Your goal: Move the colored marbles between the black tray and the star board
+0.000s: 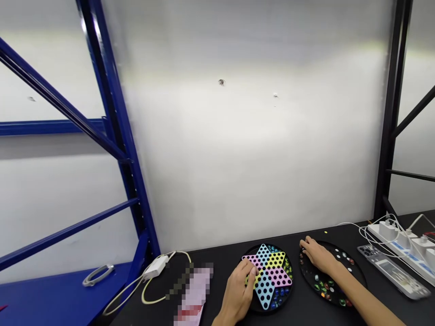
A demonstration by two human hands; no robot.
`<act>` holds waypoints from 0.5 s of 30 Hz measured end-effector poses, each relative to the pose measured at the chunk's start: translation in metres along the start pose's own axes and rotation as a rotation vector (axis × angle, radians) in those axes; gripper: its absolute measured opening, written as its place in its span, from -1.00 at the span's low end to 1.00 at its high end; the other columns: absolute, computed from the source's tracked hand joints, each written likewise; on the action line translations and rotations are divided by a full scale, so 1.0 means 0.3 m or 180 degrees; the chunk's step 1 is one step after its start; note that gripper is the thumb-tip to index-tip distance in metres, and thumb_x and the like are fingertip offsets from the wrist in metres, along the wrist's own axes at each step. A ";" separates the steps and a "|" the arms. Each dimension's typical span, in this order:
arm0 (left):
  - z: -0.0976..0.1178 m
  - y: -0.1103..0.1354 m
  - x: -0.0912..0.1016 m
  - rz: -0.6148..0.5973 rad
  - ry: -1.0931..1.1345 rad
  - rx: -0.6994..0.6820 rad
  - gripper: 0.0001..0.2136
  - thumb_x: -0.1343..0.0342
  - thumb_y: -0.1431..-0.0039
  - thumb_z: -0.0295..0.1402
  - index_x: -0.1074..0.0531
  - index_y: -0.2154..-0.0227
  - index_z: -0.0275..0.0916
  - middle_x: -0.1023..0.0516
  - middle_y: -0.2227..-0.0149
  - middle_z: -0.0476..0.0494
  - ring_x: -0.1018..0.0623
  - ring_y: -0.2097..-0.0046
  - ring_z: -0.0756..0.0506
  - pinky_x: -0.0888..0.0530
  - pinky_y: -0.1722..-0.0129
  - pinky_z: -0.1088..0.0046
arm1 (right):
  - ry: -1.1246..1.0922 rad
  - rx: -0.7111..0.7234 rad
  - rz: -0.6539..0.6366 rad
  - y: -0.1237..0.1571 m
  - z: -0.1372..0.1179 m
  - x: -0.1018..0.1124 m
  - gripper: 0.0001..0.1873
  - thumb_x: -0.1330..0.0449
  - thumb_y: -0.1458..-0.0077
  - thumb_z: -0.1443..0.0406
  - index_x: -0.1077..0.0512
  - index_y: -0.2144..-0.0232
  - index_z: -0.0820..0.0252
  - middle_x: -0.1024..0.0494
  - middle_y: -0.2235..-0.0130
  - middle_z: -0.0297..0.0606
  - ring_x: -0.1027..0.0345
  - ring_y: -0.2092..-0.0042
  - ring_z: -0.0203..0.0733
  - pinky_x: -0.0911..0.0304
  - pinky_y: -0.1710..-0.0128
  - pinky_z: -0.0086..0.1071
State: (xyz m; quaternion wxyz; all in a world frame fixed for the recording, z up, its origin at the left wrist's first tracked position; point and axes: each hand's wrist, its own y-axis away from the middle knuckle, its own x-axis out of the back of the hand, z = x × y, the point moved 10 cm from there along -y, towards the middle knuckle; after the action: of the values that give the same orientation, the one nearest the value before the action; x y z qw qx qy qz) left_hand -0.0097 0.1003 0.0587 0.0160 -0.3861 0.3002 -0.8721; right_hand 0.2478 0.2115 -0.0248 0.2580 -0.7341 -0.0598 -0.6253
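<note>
A round Chinese checkers board (265,290) with a pink, yellow and blue star full of holes lies on the black table. Colored marbles (281,299) sit in the spaces around the star. My left hand (239,286) is over the board's left side, thumb and fingers closed together; anything between them is hidden. To the right is a round black tray (306,278) with loose marbles (324,287) in several colors. At its far left rim, my right hand (316,254) reaches in with bent fingers drawn together. What its fingertips hold, if anything, is too small to tell.
White power strips (404,246) with plugs and cables stand at the right, beside a clear-cased flat object (394,271). Left of the board lie a blurred pink packet (195,294) and a white adapter (156,267) with its cable. A blue metal frame (131,190) rises at left.
</note>
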 end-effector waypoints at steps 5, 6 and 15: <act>-0.001 0.000 -0.003 0.0012 -0.0025 -0.0019 -0.59 0.23 -0.41 -0.16 -0.42 0.43 -0.15 -0.50 0.35 -0.09 -0.52 0.29 -0.09 -0.45 0.28 0.45 | 0.0316 0.0024 0.0074 0.012 0.013 -0.006 -0.79 0.02 -0.24 0.41 -0.34 0.15 0.09 -0.44 0.12 -0.17 -0.43 0.15 -0.14 -0.32 0.20 -0.36; -0.003 -0.001 -0.005 0.0000 -0.0025 -0.0007 -0.59 0.24 -0.41 -0.16 -0.42 0.43 -0.15 -0.50 0.35 -0.09 -0.52 0.29 -0.09 -0.45 0.27 0.44 | 0.0350 0.0035 0.0095 0.016 0.013 -0.007 -0.79 0.02 -0.24 0.41 -0.34 0.15 0.09 -0.45 0.11 -0.16 -0.43 0.14 -0.13 -0.32 0.20 -0.35; -0.010 -0.004 -0.015 -0.0116 0.0048 0.0041 -0.59 0.25 -0.41 -0.15 -0.39 0.43 -0.16 -0.49 0.33 -0.10 -0.50 0.29 -0.10 -0.43 0.25 0.40 | 0.0135 -0.0048 -0.0132 0.020 0.000 0.013 -0.81 0.01 -0.24 0.39 -0.33 0.14 0.13 -0.44 0.09 -0.15 -0.46 0.17 -0.13 -0.31 0.24 -0.36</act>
State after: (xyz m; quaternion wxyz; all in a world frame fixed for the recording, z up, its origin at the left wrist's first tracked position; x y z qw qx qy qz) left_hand -0.0082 0.1040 0.0549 0.0004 -0.3848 0.2876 -0.8771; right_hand 0.2512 0.2055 -0.0228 0.2405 -0.7212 -0.0648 -0.6464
